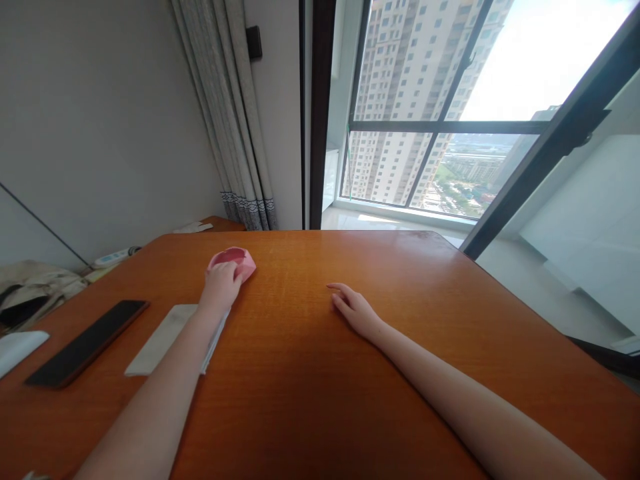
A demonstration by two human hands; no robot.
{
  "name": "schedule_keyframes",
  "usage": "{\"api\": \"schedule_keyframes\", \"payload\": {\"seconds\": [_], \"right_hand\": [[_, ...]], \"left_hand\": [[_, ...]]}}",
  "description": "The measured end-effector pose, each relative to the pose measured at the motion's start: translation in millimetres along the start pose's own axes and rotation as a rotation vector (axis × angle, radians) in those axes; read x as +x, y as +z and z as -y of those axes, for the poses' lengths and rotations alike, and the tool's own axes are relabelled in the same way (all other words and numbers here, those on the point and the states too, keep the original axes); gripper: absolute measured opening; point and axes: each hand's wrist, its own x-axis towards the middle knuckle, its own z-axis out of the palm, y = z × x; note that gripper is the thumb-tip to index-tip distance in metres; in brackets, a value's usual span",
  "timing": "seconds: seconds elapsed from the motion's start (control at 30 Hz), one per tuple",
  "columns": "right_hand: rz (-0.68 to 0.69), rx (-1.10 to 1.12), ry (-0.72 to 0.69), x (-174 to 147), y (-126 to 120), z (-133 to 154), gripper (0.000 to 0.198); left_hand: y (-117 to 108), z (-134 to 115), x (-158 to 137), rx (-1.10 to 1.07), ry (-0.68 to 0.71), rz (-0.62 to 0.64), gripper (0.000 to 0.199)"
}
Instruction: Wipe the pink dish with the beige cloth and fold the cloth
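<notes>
A pink, faceted, bowl-like container point(246, 263) is at the left of the wooden table point(300, 373), toward its far edge. My left hand point(221, 285) is closed on its near side, fingers at the rim; the fingertips are partly hidden. Beneath my left forearm lies a pale, flat notebook or stack of paper point(163, 340), partly covered by the arm. My right hand point(357, 312) rests on or just above the table's middle, holding nothing, with the index finger stretched out and the thumb apart from it.
A long dark slab point(90, 343) lies on the left of the table, with a white object point(20, 350) beside it at the edge. Beyond the left edge are a bunched cloth point(40, 287) and a power strip point(115, 257). A curtain point(225, 113) hangs behind; large windows point(440, 127) stand at right.
</notes>
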Motion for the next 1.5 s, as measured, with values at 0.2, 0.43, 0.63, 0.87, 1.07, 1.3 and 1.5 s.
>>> {"api": "schedule_keyframes", "payload": {"seconds": [0.2, 0.43, 0.63, 0.87, 1.07, 1.3, 1.5], "right_hand": [[-0.189, 0.162, 0.101, 5, 0, -13, 0.036], [-0.210, 0.139, 0.095, 7, 1, -16, 0.032], [-0.195, 0.041, 0.040, 8, 1, -16, 0.032], [-0.167, -0.029, 0.006, 7, 1, -14, 0.032], [-0.156, -0.043, 0.007, 8, 1, -16, 0.033], [-0.161, -0.026, 0.003, 7, 1, -16, 0.031], [-0.137, -0.047, -0.009, 5, -1, -16, 0.030]], "left_hand": [[0, -94, -30, -0.335, 0.362, 0.051, 0.019], [11, -135, -55, -0.382, 0.518, 0.143, 0.009], [17, -131, -52, -0.323, 0.545, 0.141, 0.010], [18, -129, -50, -0.334, 0.540, 0.174, 0.011], [20, -128, -50, -0.337, 0.538, 0.175, 0.011], [15, -130, -51, -0.360, 0.522, 0.203, 0.016], [-22, -105, -41, -0.332, 0.400, 0.168, 0.053]]}}
